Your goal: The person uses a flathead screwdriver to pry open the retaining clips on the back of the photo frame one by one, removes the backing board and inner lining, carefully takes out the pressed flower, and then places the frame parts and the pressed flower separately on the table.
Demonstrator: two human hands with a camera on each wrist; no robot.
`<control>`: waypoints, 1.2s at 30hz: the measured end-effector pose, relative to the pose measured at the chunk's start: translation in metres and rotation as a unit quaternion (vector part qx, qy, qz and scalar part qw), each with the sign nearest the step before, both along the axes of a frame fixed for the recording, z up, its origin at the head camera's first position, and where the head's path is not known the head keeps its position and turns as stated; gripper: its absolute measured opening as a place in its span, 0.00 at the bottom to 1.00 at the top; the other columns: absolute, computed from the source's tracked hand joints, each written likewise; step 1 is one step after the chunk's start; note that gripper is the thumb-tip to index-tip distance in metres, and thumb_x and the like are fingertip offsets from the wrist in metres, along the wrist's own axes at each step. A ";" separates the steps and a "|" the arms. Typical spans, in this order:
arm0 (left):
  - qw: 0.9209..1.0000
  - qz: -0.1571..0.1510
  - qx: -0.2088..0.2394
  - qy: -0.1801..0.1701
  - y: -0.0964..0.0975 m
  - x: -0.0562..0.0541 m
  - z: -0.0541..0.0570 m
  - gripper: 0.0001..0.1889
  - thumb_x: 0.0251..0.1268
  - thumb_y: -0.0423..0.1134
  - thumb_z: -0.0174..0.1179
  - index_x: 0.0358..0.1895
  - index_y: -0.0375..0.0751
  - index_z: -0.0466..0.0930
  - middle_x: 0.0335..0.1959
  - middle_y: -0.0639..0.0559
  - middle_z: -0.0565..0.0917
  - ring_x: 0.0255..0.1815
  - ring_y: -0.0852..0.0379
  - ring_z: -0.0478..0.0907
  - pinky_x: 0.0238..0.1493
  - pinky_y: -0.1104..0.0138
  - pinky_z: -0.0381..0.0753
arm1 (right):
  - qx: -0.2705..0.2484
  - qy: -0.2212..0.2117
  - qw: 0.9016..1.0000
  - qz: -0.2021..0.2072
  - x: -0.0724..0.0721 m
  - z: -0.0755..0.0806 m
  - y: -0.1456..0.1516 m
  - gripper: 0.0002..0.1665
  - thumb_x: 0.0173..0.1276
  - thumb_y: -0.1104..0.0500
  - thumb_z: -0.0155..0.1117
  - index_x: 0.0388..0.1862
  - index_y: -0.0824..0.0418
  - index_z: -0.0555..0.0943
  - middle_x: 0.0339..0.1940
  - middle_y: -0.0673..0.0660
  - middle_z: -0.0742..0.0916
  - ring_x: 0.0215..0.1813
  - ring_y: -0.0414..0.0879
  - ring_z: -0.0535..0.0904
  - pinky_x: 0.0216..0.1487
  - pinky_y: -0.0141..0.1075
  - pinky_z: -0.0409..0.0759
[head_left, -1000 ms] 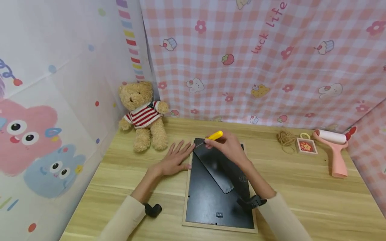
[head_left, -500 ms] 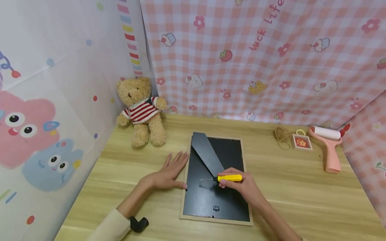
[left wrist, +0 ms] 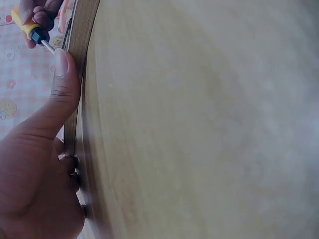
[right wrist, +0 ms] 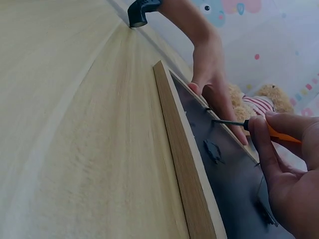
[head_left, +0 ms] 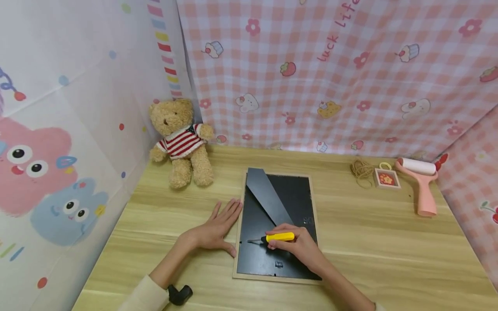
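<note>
A picture frame (head_left: 254,261) lies back side up on the table, with a black backing and a light wooden rim. Its black stand leg (head_left: 268,196) slants across the backing. In my right hand (head_left: 301,248) I grip a yellow-handled screwdriver (head_left: 282,236) between thumb and fingers. The screwdriver's metal shaft points left, its tip close to a small dark tab (head_left: 240,242) on the left rim; I cannot tell whether they touch. My left hand (head_left: 213,230) rests spread along the left rim, and its thumb (left wrist: 61,64) touches the wood.
A teddy bear (head_left: 183,142) in a striped shirt sits at the back left. Twine (head_left: 362,168), a small framed picture (head_left: 387,178) and a pink-handled roller (head_left: 426,185) lie at the back right. Printed cloths hang behind and beside the table.
My right hand has brought the screwdriver from the frame's upper left corner down to the middle of its left side. My left hand has slid slightly down along the rim.
</note>
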State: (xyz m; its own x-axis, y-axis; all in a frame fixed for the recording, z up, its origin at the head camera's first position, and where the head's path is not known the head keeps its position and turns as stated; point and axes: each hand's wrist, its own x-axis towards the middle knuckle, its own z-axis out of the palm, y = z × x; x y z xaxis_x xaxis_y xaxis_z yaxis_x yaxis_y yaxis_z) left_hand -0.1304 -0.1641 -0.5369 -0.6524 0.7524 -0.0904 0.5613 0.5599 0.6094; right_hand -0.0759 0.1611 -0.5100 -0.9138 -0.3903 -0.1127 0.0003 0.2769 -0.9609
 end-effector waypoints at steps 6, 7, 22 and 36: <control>1.000 0.001 -0.004 0.009 0.001 -0.002 -0.001 0.76 0.54 0.62 0.79 0.90 0.34 0.30 0.92 0.36 0.31 0.93 0.39 0.24 0.86 0.45 0.13 | -0.018 0.016 1.000 0.006 0.001 -0.001 -0.006 0.17 0.76 0.57 0.76 0.60 0.60 0.93 0.55 0.60 0.91 0.52 0.43 0.88 0.56 0.27 0.86; 1.000 0.002 -0.004 0.009 0.002 -0.002 -0.002 0.76 0.54 0.62 0.80 0.90 0.34 0.31 0.92 0.36 0.31 0.93 0.39 0.25 0.86 0.44 0.13 | -0.021 0.021 1.000 0.008 0.002 -0.001 -0.007 0.17 0.76 0.57 0.76 0.60 0.60 0.93 0.55 0.60 0.91 0.52 0.43 0.88 0.55 0.27 0.85; 1.000 0.004 -0.010 0.002 0.005 -0.001 -0.003 0.76 0.56 0.63 0.78 0.91 0.36 0.28 0.92 0.40 0.28 0.93 0.42 0.22 0.86 0.47 0.11 | -0.020 0.056 0.998 0.015 0.007 0.004 -0.020 0.16 0.75 0.61 0.76 0.58 0.63 0.92 0.52 0.59 0.92 0.47 0.40 0.90 0.50 0.29 0.88; 1.000 0.008 -0.027 0.007 0.005 0.002 0.003 0.75 0.55 0.61 0.78 0.89 0.29 0.31 0.91 0.33 0.30 0.93 0.35 0.25 0.86 0.35 0.20 | -0.057 0.096 0.991 0.072 -0.008 0.003 -0.031 0.13 0.76 0.65 0.74 0.55 0.70 0.90 0.45 0.61 0.92 0.41 0.41 0.93 0.45 0.36 0.93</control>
State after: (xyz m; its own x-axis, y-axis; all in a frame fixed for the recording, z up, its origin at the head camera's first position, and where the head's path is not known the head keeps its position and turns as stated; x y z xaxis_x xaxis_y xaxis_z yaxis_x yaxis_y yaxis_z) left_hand -0.1285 -0.1586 -0.5339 -0.6663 0.7357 -0.1217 0.5599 0.6013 0.5700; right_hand -0.0842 0.1305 -0.5073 -0.8479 -0.5187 0.1098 -0.2169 0.1503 -0.9646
